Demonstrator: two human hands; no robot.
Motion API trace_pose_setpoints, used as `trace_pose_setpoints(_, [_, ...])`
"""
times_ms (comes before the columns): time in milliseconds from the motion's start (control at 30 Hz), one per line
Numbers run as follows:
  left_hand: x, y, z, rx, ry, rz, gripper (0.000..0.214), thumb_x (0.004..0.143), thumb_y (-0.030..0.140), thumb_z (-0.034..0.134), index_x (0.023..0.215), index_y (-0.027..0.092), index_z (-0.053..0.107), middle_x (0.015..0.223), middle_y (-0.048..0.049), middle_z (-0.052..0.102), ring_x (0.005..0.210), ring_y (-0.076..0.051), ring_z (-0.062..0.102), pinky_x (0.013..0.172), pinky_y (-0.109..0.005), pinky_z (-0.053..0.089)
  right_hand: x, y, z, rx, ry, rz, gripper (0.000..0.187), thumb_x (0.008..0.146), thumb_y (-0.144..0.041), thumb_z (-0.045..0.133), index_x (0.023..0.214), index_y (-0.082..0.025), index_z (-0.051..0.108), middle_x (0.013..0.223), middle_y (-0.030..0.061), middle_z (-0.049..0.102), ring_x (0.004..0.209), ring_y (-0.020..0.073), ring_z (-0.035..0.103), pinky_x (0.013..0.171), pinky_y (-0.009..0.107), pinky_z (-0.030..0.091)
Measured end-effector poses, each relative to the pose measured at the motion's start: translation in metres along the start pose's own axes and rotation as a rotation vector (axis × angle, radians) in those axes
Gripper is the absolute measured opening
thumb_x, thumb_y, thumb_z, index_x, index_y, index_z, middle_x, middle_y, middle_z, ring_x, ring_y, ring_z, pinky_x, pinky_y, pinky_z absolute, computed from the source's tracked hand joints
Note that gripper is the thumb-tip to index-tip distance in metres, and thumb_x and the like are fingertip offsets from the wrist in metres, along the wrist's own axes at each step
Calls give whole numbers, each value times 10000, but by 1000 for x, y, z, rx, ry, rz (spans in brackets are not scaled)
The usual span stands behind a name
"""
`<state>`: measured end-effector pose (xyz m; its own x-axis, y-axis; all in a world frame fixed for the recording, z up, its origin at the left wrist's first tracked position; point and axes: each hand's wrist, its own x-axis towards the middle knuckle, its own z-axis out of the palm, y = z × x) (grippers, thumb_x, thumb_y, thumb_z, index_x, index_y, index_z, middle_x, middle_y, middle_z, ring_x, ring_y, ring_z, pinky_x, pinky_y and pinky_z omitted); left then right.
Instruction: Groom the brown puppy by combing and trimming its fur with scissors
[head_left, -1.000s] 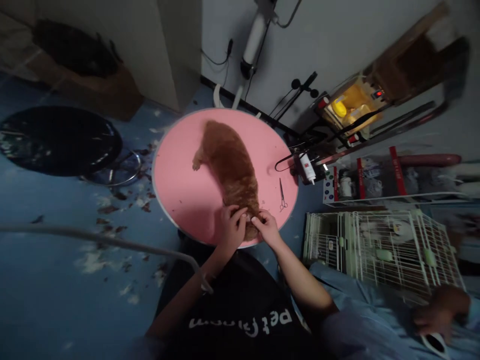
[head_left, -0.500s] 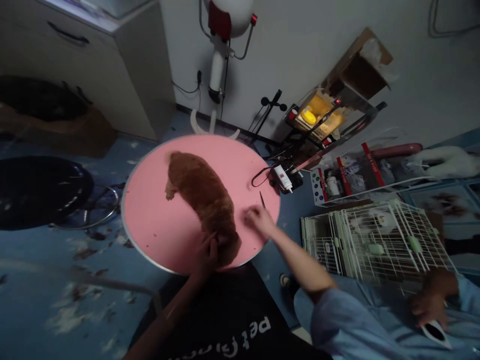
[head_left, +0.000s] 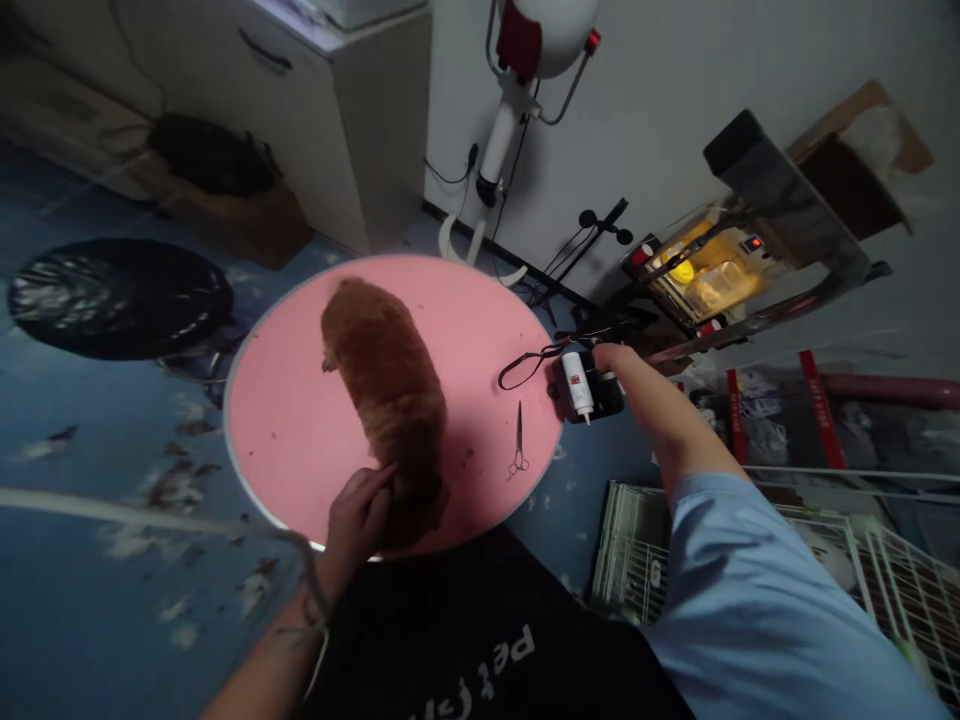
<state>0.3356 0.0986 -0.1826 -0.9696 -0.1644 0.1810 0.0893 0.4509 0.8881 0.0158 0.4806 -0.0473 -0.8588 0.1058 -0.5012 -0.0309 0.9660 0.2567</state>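
dog (head_left: 386,385) partly under left hand (head_left: 358,520), right hand (head_left: 624,366) grip unclear (dim), cage (head_left: 637,545) cropped

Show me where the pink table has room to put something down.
The widest bare patch on the pink table lies between the dog and the left rim. A narrower strip runs between the dog and the scissors. The right edge is crowded: scissors, black cord, bottle, right hand.

Desk layout, seen from above

Dog (head_left: 386,385) lies along the middle of the desk (head_left: 285,450), with the left hand (head_left: 360,515) against its near end by the near rim. Scissors (head_left: 517,445) lie on the desk right of the dog, apart from it. Cord loop (head_left: 521,368) lies behind the scissors, at the right rim. Bottle (head_left: 577,383) sits just off that rim, with the right hand (head_left: 619,360) just right of it. Cage (head_left: 750,540) stands at near right; dryer stand (head_left: 499,150) stands behind the desk
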Motion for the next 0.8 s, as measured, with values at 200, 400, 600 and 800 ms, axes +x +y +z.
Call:
trace_pose_setpoints(200, [0, 4, 7, -3, 56, -51, 363, 881, 321, 420, 1000, 168, 726, 743, -58, 627, 707, -194, 594, 640, -323, 506, 6, 9, -1, -148, -241, -29, 285, 938, -331, 614, 1162, -155, 614, 1187, 86, 624, 1029, 210, 628, 880, 411, 547])
trace_pose_setpoints(400, [2, 2, 9, 17, 96, -53, 358, 868, 333, 413, 960, 197, 731, 739, -46, 619, 682, -184, 585, 641, -312, 504, 13, 14, -8, -237, -362, -58, 261, 941, -339, 610, 1108, -140, 637, 1110, 70, 662, 969, 192, 652, 859, 398, 553])
trace_pose_setpoints(600, [3, 6, 10, 21, 114, -48, 359, 863, 330, 423, 951, 178, 735, 726, -50, 614, 667, -185, 573, 626, -311, 501, 19, 15, -3, -273, -334, -75, 282, 938, -357, 612, 1115, -138, 637, 1143, 77, 653, 1011, 208, 642, 887, 412, 541])
trace_pose_setpoints(800, [4, 13, 11, 13, 117, -68, 363, 863, 323, 414, 948, 157, 725, 695, -41, 604, 653, -173, 570, 606, -297, 484, 21, 16, -7, -274, -169, -25, 335, 934, -368, 618, 1171, -131, 614, 1202, 114, 621, 1063, 225, 622, 917, 418, 526])
